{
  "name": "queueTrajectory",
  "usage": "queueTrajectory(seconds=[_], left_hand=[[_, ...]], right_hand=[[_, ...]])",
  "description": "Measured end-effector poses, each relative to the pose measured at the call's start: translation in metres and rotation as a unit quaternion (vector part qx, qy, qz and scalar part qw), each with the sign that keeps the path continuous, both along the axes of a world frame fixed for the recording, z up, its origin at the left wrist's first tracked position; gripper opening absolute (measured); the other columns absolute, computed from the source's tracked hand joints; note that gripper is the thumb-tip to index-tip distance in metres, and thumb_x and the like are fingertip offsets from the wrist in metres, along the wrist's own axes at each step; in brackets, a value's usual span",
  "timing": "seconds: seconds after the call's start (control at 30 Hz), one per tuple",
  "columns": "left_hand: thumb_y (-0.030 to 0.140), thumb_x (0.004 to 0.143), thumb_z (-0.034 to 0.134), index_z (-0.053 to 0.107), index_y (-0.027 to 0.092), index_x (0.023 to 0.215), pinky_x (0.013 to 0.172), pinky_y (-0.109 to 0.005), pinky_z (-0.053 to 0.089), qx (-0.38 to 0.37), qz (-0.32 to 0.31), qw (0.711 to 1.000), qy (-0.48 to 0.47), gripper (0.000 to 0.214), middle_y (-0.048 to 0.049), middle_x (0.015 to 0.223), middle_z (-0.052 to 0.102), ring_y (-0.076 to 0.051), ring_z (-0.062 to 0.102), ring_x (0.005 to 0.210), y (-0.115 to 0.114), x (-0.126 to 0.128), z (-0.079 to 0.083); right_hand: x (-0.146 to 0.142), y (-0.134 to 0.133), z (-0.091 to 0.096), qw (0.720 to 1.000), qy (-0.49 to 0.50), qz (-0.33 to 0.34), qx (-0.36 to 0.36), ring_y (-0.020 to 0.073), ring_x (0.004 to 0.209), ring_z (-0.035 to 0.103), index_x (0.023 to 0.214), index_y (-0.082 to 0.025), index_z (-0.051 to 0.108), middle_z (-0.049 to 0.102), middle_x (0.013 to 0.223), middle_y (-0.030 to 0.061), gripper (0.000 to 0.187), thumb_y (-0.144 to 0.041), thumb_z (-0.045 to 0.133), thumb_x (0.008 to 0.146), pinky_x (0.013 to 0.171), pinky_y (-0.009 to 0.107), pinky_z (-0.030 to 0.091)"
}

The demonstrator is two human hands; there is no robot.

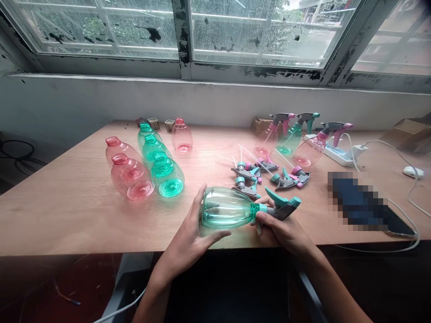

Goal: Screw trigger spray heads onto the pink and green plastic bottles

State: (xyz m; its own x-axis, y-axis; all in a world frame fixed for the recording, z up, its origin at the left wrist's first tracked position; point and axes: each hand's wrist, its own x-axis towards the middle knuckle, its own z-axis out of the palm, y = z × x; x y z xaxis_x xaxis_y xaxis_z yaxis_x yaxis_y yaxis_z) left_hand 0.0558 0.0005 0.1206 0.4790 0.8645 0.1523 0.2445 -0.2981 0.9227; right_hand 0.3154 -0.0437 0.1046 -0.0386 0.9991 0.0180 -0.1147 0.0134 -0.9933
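A clear green spray bottle (227, 208) lies sideways between my hands above the table's front edge, with a grey and teal trigger sprayer (284, 205) on its neck. My left hand (191, 242) cups the bottle's base, its thumb stretched along the near side. At the neck, the fingers of my right hand (281, 231) close round the teal collar. Loose trigger sprayers (247, 188) in grey, teal and pink lie just beyond the bottle, several with their tubes pointing away.
Open-necked green bottles (168, 177) and pink bottles (131, 179) stand on the left, another pink bottle (182, 137) farther back. Bottles with sprayers fitted (308, 150) stand at the back right, beside a white power strip (340, 154). A blurred-out phone (399, 222) and cables lie right.
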Motion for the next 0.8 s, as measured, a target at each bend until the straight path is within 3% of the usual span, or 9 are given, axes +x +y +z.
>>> queueTrajectory(seconds=[0.8], left_hand=[[0.048,0.087,0.078,0.009,0.037,0.164,0.126,-0.050,0.030,0.005,0.003,1.000,0.016,0.104,-0.0089,0.167,0.033,-0.034,0.043,0.148,-0.0003,0.0002,0.0007]], right_hand=[[0.0006,-0.0018,0.0007,1.000,0.001,-0.003,-0.005,0.0162,0.065,0.064,0.106,-0.022,0.065,0.075,0.078,0.0006,0.026,-0.040,0.077,0.092,0.070,0.029,0.050]])
